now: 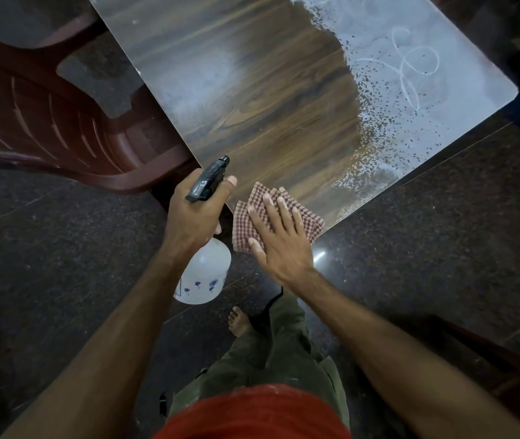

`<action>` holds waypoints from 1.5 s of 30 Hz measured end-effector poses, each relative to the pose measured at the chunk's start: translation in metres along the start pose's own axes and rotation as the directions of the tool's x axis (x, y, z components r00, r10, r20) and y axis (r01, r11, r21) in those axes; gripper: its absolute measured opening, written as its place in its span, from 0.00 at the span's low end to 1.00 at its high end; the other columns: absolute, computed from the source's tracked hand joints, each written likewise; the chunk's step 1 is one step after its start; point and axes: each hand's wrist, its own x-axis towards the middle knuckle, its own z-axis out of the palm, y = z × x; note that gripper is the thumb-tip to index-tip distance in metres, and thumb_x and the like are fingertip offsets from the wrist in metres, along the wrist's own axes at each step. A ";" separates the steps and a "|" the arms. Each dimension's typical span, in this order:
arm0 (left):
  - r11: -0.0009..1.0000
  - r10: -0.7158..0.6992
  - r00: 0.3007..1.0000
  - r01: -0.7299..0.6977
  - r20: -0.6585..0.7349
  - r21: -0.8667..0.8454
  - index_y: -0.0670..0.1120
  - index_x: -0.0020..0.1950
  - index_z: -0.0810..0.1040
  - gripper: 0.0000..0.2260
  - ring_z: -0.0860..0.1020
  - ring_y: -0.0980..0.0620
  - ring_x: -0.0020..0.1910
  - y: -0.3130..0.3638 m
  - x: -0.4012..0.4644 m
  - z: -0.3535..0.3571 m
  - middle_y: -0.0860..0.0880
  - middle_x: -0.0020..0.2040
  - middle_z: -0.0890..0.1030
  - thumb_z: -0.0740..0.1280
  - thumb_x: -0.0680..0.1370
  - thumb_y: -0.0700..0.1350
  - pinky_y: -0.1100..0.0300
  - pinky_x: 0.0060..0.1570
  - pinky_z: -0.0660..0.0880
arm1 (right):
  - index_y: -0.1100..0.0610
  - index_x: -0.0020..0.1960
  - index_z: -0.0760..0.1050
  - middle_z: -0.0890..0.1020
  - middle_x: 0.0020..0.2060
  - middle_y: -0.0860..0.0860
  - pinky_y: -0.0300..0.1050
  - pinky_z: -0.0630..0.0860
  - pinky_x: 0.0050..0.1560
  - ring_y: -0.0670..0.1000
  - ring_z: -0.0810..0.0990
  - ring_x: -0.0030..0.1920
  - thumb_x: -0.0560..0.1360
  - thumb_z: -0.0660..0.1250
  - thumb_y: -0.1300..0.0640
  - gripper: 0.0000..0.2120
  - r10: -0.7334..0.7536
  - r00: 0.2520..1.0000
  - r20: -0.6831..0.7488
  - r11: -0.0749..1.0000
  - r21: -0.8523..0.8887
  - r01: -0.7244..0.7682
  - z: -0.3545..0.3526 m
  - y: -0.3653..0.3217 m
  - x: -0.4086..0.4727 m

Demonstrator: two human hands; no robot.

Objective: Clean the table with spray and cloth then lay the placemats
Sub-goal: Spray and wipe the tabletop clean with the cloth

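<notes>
The table (268,99) is wood-grained, dark and wiped across its middle, with a pale dusty patch speckled by dark droplets toward its far right corner. At the table's near corner lies the checked cloth (306,224), partly hanging past the edge; the right hand (279,239) presses it flat with straight, spread fingers. Just left of that corner the left hand (195,217) grips the neck of a white spray bottle (204,277), fingers curled round it below the black nozzle. A brown plastic chair (46,115) stands against the table's left edge.
</notes>
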 end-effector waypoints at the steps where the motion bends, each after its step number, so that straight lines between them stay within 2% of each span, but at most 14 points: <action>1: 1.000 0.000 1.000 0.000 0.000 -0.004 0.40 0.48 0.76 0.09 0.71 0.57 0.21 0.002 0.001 0.001 0.31 0.45 0.79 0.68 0.80 0.46 0.65 0.22 0.70 | 0.48 0.81 0.48 0.49 0.80 0.55 0.59 0.45 0.78 0.57 0.47 0.80 0.81 0.43 0.39 0.31 -0.029 1.000 0.000 1.000 -0.007 0.029 0.001 0.007 -0.007; 3: 1.000 -0.007 1.000 0.007 -0.004 -0.006 0.40 0.48 0.76 0.09 0.71 0.57 0.21 0.005 0.003 0.003 0.30 0.46 0.79 0.68 0.80 0.46 0.65 0.22 0.69 | 0.47 0.81 0.51 0.52 0.80 0.54 0.59 0.48 0.78 0.57 0.50 0.80 0.81 0.43 0.38 0.31 -0.061 0.998 0.018 0.998 -0.024 0.062 -0.002 0.025 -0.016; 5: 1.000 -0.011 1.000 0.011 -0.013 0.000 0.36 0.49 0.75 0.13 0.70 0.57 0.21 0.006 0.005 0.004 0.29 0.46 0.78 0.67 0.80 0.46 0.66 0.23 0.69 | 0.45 0.80 0.46 0.48 0.80 0.54 0.61 0.48 0.78 0.56 0.46 0.80 0.80 0.38 0.36 0.31 -0.031 0.998 0.051 0.997 -0.062 0.034 -0.008 0.052 -0.012; 7: 1.000 -0.010 1.000 0.010 -0.017 0.010 0.34 0.50 0.74 0.14 0.70 0.58 0.21 0.008 0.008 0.006 0.29 0.46 0.77 0.68 0.80 0.47 0.66 0.23 0.69 | 0.45 0.80 0.40 0.42 0.80 0.55 0.61 0.43 0.78 0.56 0.41 0.80 0.79 0.36 0.36 0.31 0.079 0.996 0.041 0.993 -0.088 -0.075 -0.018 0.084 0.005; 12: 1.000 -0.021 1.000 0.021 -0.002 0.020 0.35 0.51 0.75 0.15 0.71 0.56 0.22 0.011 0.015 0.018 0.31 0.47 0.78 0.68 0.80 0.48 0.64 0.24 0.70 | 0.49 0.81 0.45 0.45 0.80 0.57 0.61 0.41 0.78 0.59 0.42 0.80 0.80 0.40 0.38 0.33 0.313 0.947 -0.068 0.950 0.016 -0.312 -0.044 0.112 0.059; 15: 0.999 -0.019 1.000 0.018 0.020 0.034 0.38 0.51 0.76 0.15 0.72 0.53 0.26 0.016 0.022 0.029 0.33 0.47 0.79 0.68 0.79 0.51 0.59 0.29 0.71 | 0.50 0.81 0.41 0.41 0.80 0.58 0.60 0.39 0.77 0.59 0.39 0.79 0.81 0.40 0.37 0.33 0.241 0.970 -0.040 0.970 0.015 -0.241 -0.037 0.086 0.055; 19: 1.000 -0.018 0.998 0.018 0.053 0.017 0.39 0.52 0.75 0.14 0.73 0.55 0.22 0.026 0.033 0.047 0.33 0.47 0.79 0.68 0.79 0.50 0.61 0.24 0.72 | 0.48 0.81 0.47 0.46 0.80 0.55 0.60 0.47 0.78 0.56 0.44 0.80 0.81 0.43 0.37 0.31 0.072 0.997 -0.024 0.997 0.007 -0.072 -0.023 0.091 0.014; 23: 1.000 -0.019 0.998 0.018 0.053 0.014 0.37 0.50 0.74 0.15 0.73 0.54 0.21 0.033 0.046 0.062 0.32 0.47 0.79 0.69 0.79 0.50 0.62 0.25 0.71 | 0.45 0.79 0.39 0.41 0.80 0.53 0.59 0.42 0.78 0.55 0.40 0.79 0.81 0.38 0.36 0.30 0.175 0.984 -0.018 0.984 -0.015 -0.175 -0.033 0.149 0.025; 29: 0.999 -0.012 0.996 0.007 0.088 0.052 0.41 0.51 0.76 0.13 0.73 0.54 0.21 0.043 0.062 0.086 0.35 0.47 0.80 0.68 0.79 0.51 0.62 0.25 0.71 | 0.49 0.81 0.43 0.43 0.80 0.57 0.59 0.40 0.77 0.59 0.42 0.80 0.80 0.39 0.36 0.32 0.351 0.932 -0.090 0.936 0.026 -0.350 -0.057 0.185 0.088; 32: 0.998 0.007 0.992 -0.016 0.128 0.062 0.42 0.51 0.78 0.10 0.73 0.58 0.22 0.051 0.070 0.104 0.35 0.46 0.80 0.68 0.80 0.49 0.65 0.23 0.70 | 0.49 0.81 0.40 0.41 0.80 0.58 0.62 0.41 0.77 0.59 0.40 0.79 0.81 0.38 0.36 0.33 0.273 0.960 -0.060 0.962 0.024 -0.272 -0.053 0.162 0.084; 35: 0.993 0.048 0.978 -0.069 0.202 0.097 0.44 0.50 0.79 0.11 0.75 0.59 0.25 0.058 0.083 0.126 0.42 0.43 0.82 0.69 0.79 0.51 0.62 0.26 0.71 | 0.49 0.81 0.42 0.42 0.80 0.56 0.62 0.43 0.78 0.58 0.41 0.80 0.81 0.39 0.37 0.32 0.201 0.979 -0.042 0.979 0.029 -0.200 -0.046 0.150 0.063; 37: 0.982 0.076 0.961 -0.118 0.265 0.146 0.45 0.50 0.79 0.17 0.78 0.58 0.31 0.063 0.091 0.142 0.47 0.41 0.83 0.67 0.75 0.59 0.58 0.31 0.74 | 0.50 0.81 0.46 0.45 0.80 0.56 0.62 0.45 0.78 0.58 0.43 0.80 0.80 0.39 0.37 0.33 0.198 0.979 -0.046 0.979 0.051 -0.196 -0.046 0.152 0.062; 40: 0.965 0.092 0.944 -0.162 0.316 0.204 0.42 0.49 0.80 0.25 0.81 0.48 0.42 0.070 0.102 0.163 0.45 0.42 0.83 0.64 0.70 0.64 0.49 0.41 0.78 | 0.53 0.79 0.53 0.55 0.80 0.58 0.64 0.53 0.77 0.60 0.51 0.79 0.81 0.47 0.38 0.31 0.187 0.976 -0.114 0.980 0.090 -0.178 -0.042 0.152 0.063; 45: 0.930 0.094 0.939 -0.202 0.332 0.308 0.41 0.42 0.78 0.22 0.72 0.54 0.32 0.078 0.113 0.188 0.47 0.34 0.78 0.64 0.71 0.61 0.59 0.33 0.67 | 0.54 0.77 0.59 0.61 0.77 0.59 0.64 0.58 0.75 0.60 0.56 0.78 0.81 0.54 0.40 0.29 0.190 0.968 -0.162 0.977 0.126 -0.171 -0.035 0.152 0.063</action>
